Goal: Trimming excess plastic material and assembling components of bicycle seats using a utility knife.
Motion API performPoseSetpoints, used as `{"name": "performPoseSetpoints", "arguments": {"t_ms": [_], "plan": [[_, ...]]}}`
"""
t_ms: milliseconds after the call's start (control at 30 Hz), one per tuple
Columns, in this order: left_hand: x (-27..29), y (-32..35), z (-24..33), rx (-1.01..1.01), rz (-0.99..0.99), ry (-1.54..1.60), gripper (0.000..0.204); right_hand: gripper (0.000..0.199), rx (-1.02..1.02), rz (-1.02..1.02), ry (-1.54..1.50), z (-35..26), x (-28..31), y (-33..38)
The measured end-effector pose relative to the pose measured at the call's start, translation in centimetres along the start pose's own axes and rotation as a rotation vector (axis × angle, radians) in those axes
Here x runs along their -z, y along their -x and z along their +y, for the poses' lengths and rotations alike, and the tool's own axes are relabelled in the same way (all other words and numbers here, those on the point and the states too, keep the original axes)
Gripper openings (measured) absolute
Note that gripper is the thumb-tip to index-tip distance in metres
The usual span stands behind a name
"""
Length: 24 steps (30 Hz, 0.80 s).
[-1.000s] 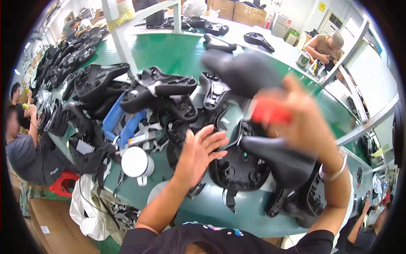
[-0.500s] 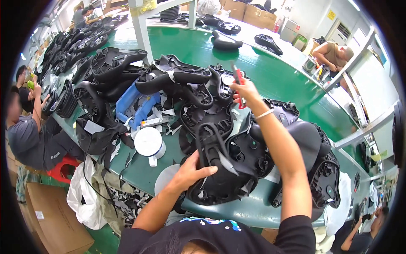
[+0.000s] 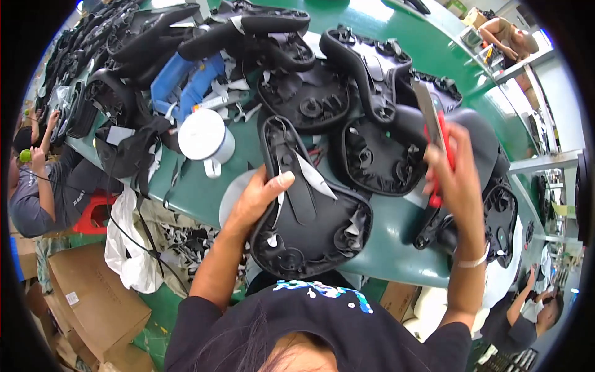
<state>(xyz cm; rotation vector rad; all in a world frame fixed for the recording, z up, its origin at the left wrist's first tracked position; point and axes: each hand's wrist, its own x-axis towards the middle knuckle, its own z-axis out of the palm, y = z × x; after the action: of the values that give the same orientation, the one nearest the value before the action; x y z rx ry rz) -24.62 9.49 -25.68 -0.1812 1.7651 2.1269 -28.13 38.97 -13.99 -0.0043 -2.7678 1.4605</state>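
Observation:
In front of me lies a black bicycle saddle (image 3: 313,217), underside up, its narrow nose pointing away. Loose pale strips of trim show along its middle and its rim. My left hand (image 3: 254,198) grips its left edge, thumb on top and the fingers mostly hidden beneath. My right hand (image 3: 455,164), raised to the right of this saddle, is closed around a red-handled knife (image 3: 432,118) with its metal blade pointing up and away. More upturned saddles (image 3: 381,155) lie just beyond, between my hands.
A white enamel mug (image 3: 204,139) and a blue plastic holder (image 3: 186,84) stand on the green table (image 3: 396,248) to the left, among scraps. Piled saddles (image 3: 149,37) fill the far left. Below are a white sack (image 3: 127,248) and cardboard box (image 3: 93,297). Other people sit on both sides.
My right hand with the knife has moved right and nearer to me. The saddle under my left hand now lies flatter and more fully in sight. The view has tilted downward.

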Motion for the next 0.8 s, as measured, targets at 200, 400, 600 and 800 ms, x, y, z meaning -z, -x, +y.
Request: {"name": "performPoseSetpoints", "arguments": {"t_ms": [200,400,600,800], "plan": [[-0.9,-0.5,1.6,0.088,0.005,-0.101,0.053,0.062,0.504,-0.242,0.591,6.0,-2.6,9.9],[-2.4,-1.6,3.2,0.045,-0.14,-0.169,0.044,0.057,0.777,-0.273,0.82,6.5,-3.6,8.0],[-1.4,0.2,1.6,-0.011,0.097,-0.313,0.044,0.064,0.287,-0.319,0.726,9.2,-6.4,14.6],[-1.6,4.0,-1.2,-0.062,0.363,-0.169,0.034,0.062,-0.022,-0.212,0.455,7.1,-8.2,20.4]]}}
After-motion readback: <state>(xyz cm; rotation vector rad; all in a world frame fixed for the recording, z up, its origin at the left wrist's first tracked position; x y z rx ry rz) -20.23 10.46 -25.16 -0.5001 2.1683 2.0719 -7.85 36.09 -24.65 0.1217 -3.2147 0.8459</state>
